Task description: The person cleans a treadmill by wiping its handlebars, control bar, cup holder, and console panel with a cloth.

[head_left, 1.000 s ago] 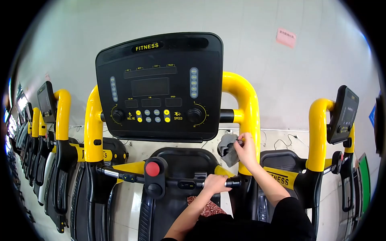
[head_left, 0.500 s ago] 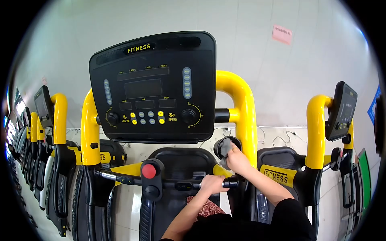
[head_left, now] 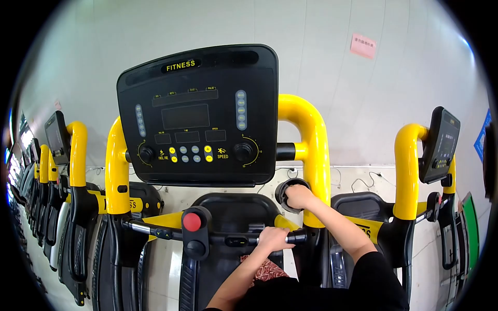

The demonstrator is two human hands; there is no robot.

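Note:
My left hand (head_left: 274, 239) is wrapped round the right end of the treadmill's black handlebar (head_left: 220, 238). My right hand (head_left: 299, 197) is closed and reaches down into the round black cup holder (head_left: 281, 193) beside the yellow upright. Its fingertips are hidden inside the holder, and so is the grey cloth seen in that hand a moment before. Above the bar stands the black treadmill console (head_left: 187, 116), with knobs, buttons and a dark display. A red button (head_left: 192, 222) sits on the handlebar's middle mount.
The yellow frame tube (head_left: 315, 155) rises just right of the cup holder. More treadmills line up on the left, and another console (head_left: 441, 145) stands at the right. Cables (head_left: 365, 179) lie on the floor by the wall, which bears a pink paper sign (head_left: 363, 46).
My right hand has pushed deeper into the cup holder, and the grey cloth has gone out of sight inside it. My left hand stays on the handlebar.

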